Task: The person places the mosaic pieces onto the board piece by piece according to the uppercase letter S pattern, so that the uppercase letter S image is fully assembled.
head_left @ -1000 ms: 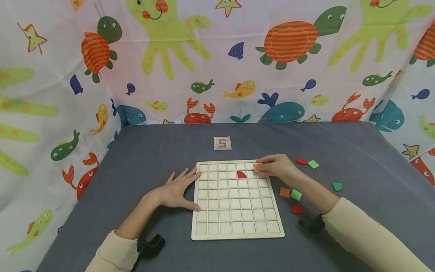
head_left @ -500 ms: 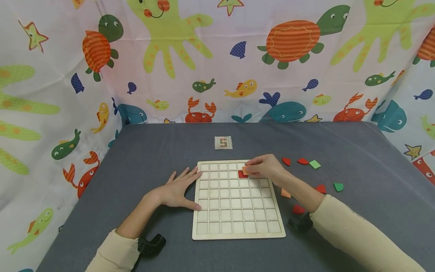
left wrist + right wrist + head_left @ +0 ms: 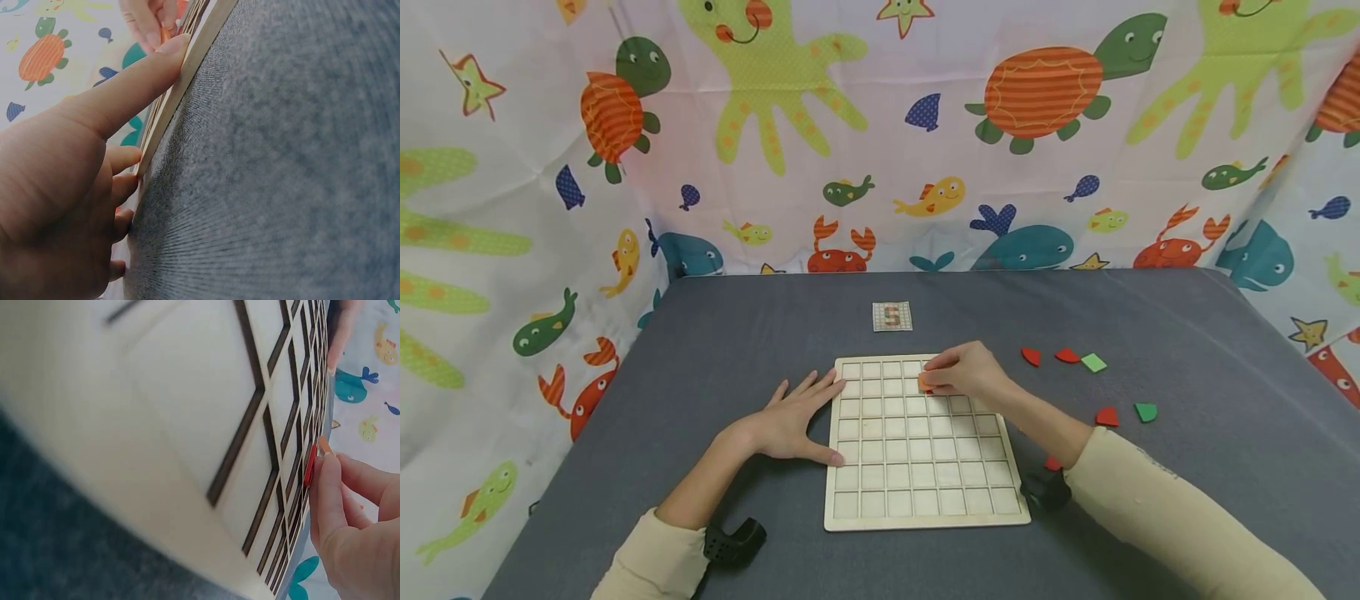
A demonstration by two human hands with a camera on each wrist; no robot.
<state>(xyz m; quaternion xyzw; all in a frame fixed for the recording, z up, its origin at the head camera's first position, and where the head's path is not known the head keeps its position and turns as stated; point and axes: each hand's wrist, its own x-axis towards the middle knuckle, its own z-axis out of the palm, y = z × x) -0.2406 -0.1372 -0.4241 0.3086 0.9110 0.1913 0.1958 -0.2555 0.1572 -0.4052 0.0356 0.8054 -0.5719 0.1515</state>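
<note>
A pale wooden grid board [image 3: 925,524] with square cells lies on the grey cloth. My right hand [image 3: 973,373] pinches a small orange tile [image 3: 923,383] between thumb and fingers over the board's upper rows. In the right wrist view, that orange tile [image 3: 325,445] is tilted, close beside a red tile [image 3: 310,465] at the board; the hand mostly covers this red tile in the head view. My left hand [image 3: 786,421] rests at the board's left edge, its fingers spread. The left wrist view has the thumb [image 3: 169,53] lying straight against the board's side.
Right of the board lie loose tiles: several red ones, such as the red quarter-round [image 3: 1031,357], a light green square [image 3: 1093,362] and a dark green piece [image 3: 1146,412]. A small card with a gridded pattern [image 3: 892,317] lies behind the board. A sea-animal curtain [image 3: 880,167] hangs around the table.
My right hand has moved left across the board with the orange tile, from the right edge to the red tile's place. The left hand has stayed put.
</note>
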